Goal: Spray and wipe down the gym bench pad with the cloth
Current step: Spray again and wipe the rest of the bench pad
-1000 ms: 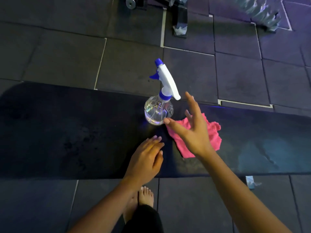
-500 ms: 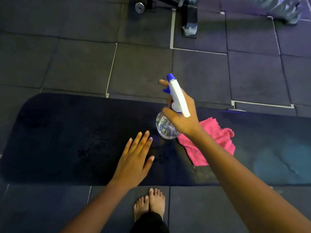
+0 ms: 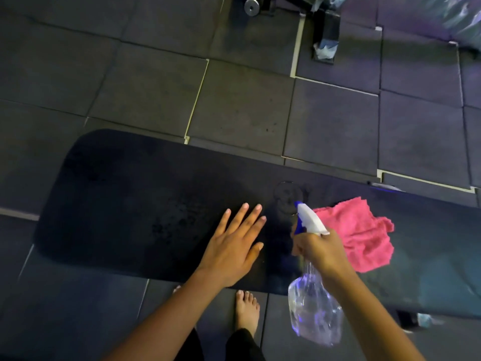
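Over the bench pad (image 3: 130,194), the right hand (image 3: 321,252), closed round the spray bottle (image 3: 313,308), has lifted it off the pad, nozzle forward, spraying seemingly imminent; left hand (image 3: 231,248) flat, empty; pink cloth (image 3: 364,235) alongside, unused

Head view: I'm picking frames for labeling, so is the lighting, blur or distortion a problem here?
Head view: dim, purple-blue tinted light; the black bench pad loses surface detail apart from faint damp marks. The spray bottle in the right hand is motion-blurred; the pink cloth and left hand stay sharp. Wide-angle bending curves floor seams.
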Demonstrator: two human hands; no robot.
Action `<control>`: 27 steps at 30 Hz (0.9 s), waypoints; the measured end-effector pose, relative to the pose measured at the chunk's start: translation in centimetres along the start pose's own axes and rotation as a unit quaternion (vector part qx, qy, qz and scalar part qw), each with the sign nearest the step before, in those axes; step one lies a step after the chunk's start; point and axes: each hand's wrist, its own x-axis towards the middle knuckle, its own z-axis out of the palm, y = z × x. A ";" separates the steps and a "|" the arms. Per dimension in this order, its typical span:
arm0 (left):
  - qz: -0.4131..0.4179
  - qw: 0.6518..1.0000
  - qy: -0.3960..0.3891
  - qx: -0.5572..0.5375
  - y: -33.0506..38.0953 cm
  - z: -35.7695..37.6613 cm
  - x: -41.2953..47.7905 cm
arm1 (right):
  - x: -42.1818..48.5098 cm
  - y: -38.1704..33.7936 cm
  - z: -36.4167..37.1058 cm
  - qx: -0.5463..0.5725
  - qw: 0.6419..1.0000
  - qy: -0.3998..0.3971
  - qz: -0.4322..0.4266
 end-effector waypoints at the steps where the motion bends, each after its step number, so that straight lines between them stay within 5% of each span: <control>1: 0.010 1.000 -0.003 0.007 -0.4 -0.1 0.0 | 0.2 0.3 0.6 0.004 1.000 0.017 0.013; 6: 0.030 0.999 -0.019 0.042 -3.5 -0.9 0.6 | 0.2 -1.0 3.8 -0.022 0.999 0.018 0.023; 19: -0.219 0.975 0.029 0.038 -22.4 -5.5 -6.2 | -2.9 -8.4 21.4 -0.118 0.988 -0.096 0.007; 27: -0.282 0.957 0.069 -0.009 -24.6 -4.2 -15.4 | -7.5 -6.3 28.9 -0.229 0.953 -0.191 -0.048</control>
